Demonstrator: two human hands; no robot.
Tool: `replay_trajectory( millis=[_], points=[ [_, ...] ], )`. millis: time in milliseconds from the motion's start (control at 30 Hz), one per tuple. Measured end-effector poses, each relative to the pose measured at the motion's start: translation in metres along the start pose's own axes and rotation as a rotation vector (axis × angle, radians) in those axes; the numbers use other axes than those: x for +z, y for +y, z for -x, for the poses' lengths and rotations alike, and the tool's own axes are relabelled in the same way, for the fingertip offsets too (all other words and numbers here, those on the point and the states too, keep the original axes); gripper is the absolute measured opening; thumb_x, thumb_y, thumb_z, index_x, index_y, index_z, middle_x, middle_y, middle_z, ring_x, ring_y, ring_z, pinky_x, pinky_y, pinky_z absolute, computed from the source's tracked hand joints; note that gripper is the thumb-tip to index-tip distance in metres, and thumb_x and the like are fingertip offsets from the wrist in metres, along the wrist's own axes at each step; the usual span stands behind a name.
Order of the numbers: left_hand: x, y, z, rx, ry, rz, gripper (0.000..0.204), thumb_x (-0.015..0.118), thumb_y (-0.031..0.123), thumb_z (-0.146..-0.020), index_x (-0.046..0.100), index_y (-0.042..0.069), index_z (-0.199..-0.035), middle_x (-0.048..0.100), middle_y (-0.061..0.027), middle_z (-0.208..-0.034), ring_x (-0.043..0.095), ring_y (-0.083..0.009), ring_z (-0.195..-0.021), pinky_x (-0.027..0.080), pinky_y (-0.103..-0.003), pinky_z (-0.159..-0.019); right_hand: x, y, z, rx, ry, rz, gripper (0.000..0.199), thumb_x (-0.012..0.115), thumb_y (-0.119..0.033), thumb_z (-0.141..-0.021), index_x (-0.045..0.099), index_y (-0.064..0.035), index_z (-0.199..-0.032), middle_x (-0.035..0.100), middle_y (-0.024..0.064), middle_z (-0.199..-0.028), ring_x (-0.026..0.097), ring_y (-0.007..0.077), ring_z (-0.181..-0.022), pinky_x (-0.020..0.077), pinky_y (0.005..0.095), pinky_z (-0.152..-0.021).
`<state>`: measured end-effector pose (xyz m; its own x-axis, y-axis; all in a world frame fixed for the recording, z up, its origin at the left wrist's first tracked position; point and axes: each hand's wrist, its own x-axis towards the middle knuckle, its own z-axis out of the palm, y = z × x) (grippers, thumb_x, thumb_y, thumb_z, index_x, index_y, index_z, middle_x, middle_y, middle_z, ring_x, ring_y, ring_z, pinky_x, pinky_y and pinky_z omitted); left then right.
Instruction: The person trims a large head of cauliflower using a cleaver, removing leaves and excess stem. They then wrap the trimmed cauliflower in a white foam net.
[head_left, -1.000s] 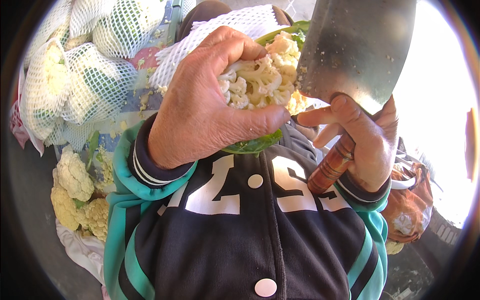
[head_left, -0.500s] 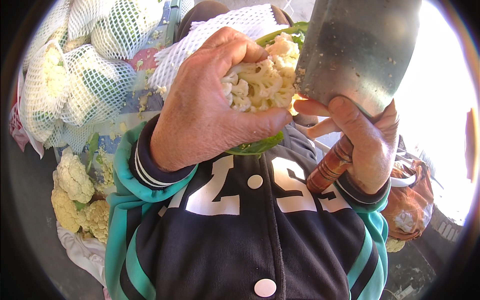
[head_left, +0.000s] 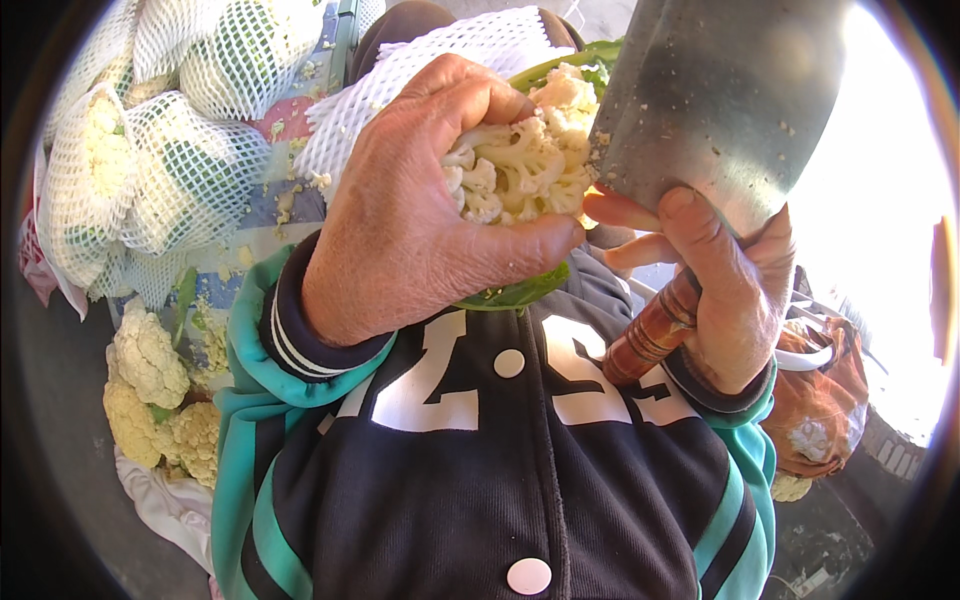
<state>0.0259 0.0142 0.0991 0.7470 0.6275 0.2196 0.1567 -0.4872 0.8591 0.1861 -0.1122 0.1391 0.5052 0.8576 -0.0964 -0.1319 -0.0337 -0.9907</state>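
Knife [head_left: 715,105] and left thumb [head_left: 520,245] are near each other, so from far off I judge that a slip could cut skin. The cauliflower [head_left: 525,165] sits between the left hand [head_left: 395,215] and the knife. That hand curves round it, thumb low, fingers on top. The right hand [head_left: 735,305] holds the knife by its handle [head_left: 650,335], which slants down toward the coat [head_left: 440,510]. I can't tell if the knife touches the cauliflower.

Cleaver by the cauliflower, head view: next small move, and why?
I'd probably ease the left hand back slightly before any cut: it grips the cauliflower with its thumb reaching toward the cleaver, which the right hand holds close beside the florets. Whether the blade touches them is unclear.
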Motion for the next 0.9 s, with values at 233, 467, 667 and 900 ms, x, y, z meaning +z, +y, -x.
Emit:
replay_trajectory(
  millis=[233, 467, 667, 900],
  points=[
    [-0.002, 0.000, -0.001, 0.028, -0.025, 0.004, 0.054, 0.082, 0.023, -0.065, 0.055, -0.001, -0.105, 0.049, -0.0051, -0.101, 0.050, -0.0146, -0.093, 0.042, -0.029, -0.085, 0.001, -0.005, 0.005, 0.036, 0.006, 0.059, 0.029, 0.060, -0.009, -0.091, 0.061, 0.0093, -0.112, 0.071, 0.0224, -0.094, 0.073, 0.0285, -0.081, 0.0612, 0.0297, -0.058],
    [0.001, 0.001, 0.000, 0.071, -0.051, 0.007, 0.052, 0.081, 0.021, -0.065, 0.055, 0.000, -0.105, 0.049, -0.0053, -0.101, 0.050, -0.0146, -0.095, 0.042, -0.028, -0.086, 0.007, -0.003, 0.001, 0.049, 0.032, 0.044, 0.026, 0.059, -0.009, -0.090, 0.059, 0.0111, -0.106, 0.070, 0.0240, -0.089, 0.073, 0.0293, -0.078, 0.0600, 0.0289, -0.056],
    [0.002, 0.001, 0.001, -0.003, -0.026, 0.027, 0.052, 0.080, 0.019, -0.063, 0.054, 0.000, -0.104, 0.049, -0.0048, -0.102, 0.051, -0.0131, -0.093, 0.043, -0.028, -0.084, 0.006, -0.007, 0.008, 0.055, 0.101, 0.024, 0.023, 0.059, -0.008, -0.090, 0.059, 0.0102, -0.104, 0.069, 0.0254, -0.092, 0.073, 0.0298, -0.078, 0.0594, 0.0279, -0.055],
    [0.002, 0.003, 0.002, -0.029, -0.015, -0.005, 0.051, 0.078, 0.020, -0.062, 0.054, 0.001, -0.103, 0.049, -0.0052, -0.101, 0.052, -0.0130, -0.090, 0.044, -0.028, -0.081, 0.000, -0.005, 0.012, 0.036, 0.095, 0.042, 0.022, 0.059, -0.008, -0.091, 0.059, 0.0094, -0.104, 0.069, 0.0255, -0.094, 0.073, 0.0300, -0.078, 0.0593, 0.0284, -0.054]
  ],
)
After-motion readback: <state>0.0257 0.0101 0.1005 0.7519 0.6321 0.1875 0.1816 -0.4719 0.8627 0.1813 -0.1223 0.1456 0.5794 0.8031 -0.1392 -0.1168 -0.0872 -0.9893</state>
